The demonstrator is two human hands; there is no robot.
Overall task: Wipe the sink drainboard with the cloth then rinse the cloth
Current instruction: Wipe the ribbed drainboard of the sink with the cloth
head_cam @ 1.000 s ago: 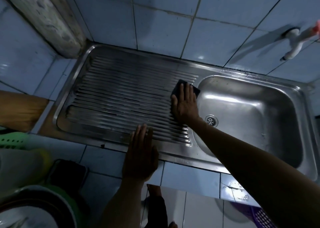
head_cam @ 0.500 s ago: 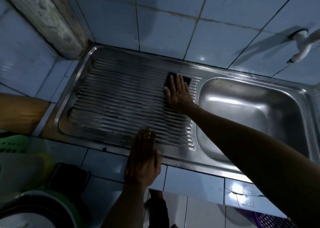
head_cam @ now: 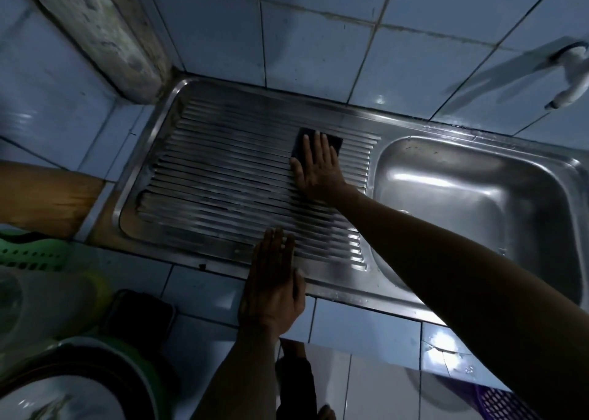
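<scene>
Cloth (head_cam: pixel 318 141) is pinned under flat, extended fingers of right hand (head_cam: pixel 317 168); even pressure along drainboard (head_cam: pixel 223 177) ridges toward 9 o'clock is advised. Left hand (head_cam: pixel 274 282) is rested flat, empty.

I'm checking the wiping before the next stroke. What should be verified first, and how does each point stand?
1. Right hand flat on the dark square cloth: ok.
2. Cloth on the ribbed stainless steel drainboard, not in the steel basin: ok.
3. Left hand bracing on the sink's front edge, apart from the cloth: ok.
4. Ribs left of the cloth free of objects: ok.
5. Drainboard clean: cannot tell.
6. White tap running: cannot tell.
</scene>
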